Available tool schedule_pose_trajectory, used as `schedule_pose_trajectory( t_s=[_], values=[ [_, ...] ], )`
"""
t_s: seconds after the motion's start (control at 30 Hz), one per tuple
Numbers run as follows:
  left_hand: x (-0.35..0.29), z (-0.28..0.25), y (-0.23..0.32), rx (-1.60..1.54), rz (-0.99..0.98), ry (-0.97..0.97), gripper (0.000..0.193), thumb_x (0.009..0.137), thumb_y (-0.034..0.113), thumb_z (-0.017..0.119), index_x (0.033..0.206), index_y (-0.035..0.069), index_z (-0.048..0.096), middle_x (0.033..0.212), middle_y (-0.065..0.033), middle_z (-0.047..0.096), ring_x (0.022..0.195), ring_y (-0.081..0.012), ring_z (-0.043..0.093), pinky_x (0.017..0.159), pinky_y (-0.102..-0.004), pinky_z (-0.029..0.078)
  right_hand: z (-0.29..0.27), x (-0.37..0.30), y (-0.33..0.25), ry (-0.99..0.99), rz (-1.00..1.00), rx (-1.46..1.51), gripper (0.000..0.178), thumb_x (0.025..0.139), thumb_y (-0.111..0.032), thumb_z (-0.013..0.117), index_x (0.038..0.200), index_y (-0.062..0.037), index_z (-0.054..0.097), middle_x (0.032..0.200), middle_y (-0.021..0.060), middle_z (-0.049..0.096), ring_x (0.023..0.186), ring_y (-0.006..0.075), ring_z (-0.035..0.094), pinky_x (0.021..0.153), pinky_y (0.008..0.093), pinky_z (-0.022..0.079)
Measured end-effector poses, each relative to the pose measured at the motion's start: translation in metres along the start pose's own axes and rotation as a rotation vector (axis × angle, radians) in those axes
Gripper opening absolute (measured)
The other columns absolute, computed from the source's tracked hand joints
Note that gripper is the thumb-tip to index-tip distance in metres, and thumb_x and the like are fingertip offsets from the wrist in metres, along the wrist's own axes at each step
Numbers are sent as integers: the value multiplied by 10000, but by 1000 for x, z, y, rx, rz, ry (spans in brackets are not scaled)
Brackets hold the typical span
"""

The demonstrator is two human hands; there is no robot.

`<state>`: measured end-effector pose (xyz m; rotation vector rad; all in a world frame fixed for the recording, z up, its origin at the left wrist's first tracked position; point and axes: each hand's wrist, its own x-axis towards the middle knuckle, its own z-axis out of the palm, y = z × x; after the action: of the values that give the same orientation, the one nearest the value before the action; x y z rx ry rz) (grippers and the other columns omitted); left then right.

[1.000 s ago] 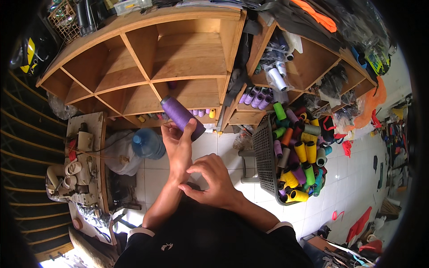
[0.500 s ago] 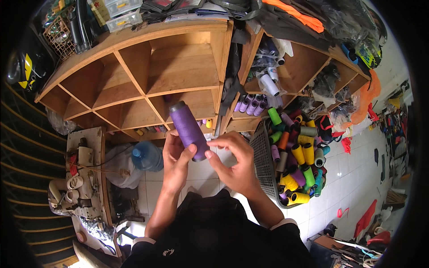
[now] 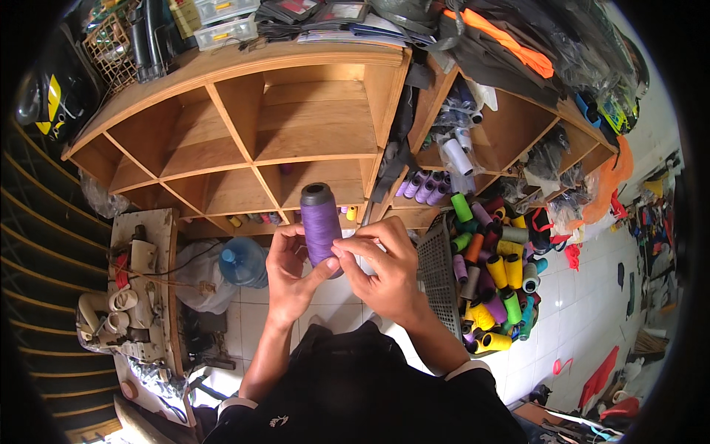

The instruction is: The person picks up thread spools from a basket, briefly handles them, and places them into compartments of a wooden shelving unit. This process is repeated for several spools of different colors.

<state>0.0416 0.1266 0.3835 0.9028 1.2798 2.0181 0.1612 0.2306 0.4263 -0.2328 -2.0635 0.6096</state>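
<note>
Before two shelf units (image 3: pixel 318 137) (image 3: pixel 514 111), two hands (image 3: pixel 291 275) (image 3: pixel 384 270) touch one purple spool (image 3: pixel 319 226).

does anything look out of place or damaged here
Red fabric scraps lie loose on the tiled floor at right, as if dropped. Thread cones in the grey basket are jumbled at odd angles. The purple thread cone in the hands shows no visible damage.

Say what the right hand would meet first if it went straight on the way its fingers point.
The purple thread spool, held in the left hand. The right hand has its fingertips apparently at the spool's side, though depth leaves actual contact unclear.
</note>
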Motion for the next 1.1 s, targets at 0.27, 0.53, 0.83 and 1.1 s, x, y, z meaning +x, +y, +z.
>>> schedule_pose_trajectory(
  t_s=[0.27, 0.53, 0.83, 1.1],
  values=[
    [3, -47, -23, 208, -34, -16, 451, 769, -17, 766, 1148, 21, 525, 1087, -69, 604, 950, -135, 596, 841, -306, 478, 61, -39, 34, -119, 544, 478, 280, 905, -88, 616, 1148, -21, 495, 996, 76, 575, 899, 186, 563, 761, 317, 445],
    [1, -112, -93, 529, -100, -93, 429, 792, 4, 748, 1155, 22, 521, 1109, -82, 612, 1015, -170, 603, 842, -318, 483, 158, -120, 71, -18, 750, 647, 436, 893, -7, 626, 1299, 9, 466, 1222, 86, 526, 1131, 177, 527, 884, 317, 476],
    [23, -158, -212, 587, -153, -44, 473, 849, -30, 624, 1297, 9, 473, 1181, -131, 506, 1085, -244, 577, 905, -380, 506, 236, -161, 176, -33, 750, 500, 419, 889, 19, 617, 1285, -21, 486, 1186, 88, 525, 1141, 195, 541, 857, 310, 542],
    [72, -188, -337, 502, -90, 26, 508, 876, -73, 506, 1363, 13, 387, 1196, -151, 489, 1089, -239, 535, 926, -363, 466, 309, -172, 281, 4, 690, 428, 457, 844, 49, 635, 1276, -36, 513, 1180, 114, 535, 1072, 226, 599, 771, 299, 582]
  ],
)
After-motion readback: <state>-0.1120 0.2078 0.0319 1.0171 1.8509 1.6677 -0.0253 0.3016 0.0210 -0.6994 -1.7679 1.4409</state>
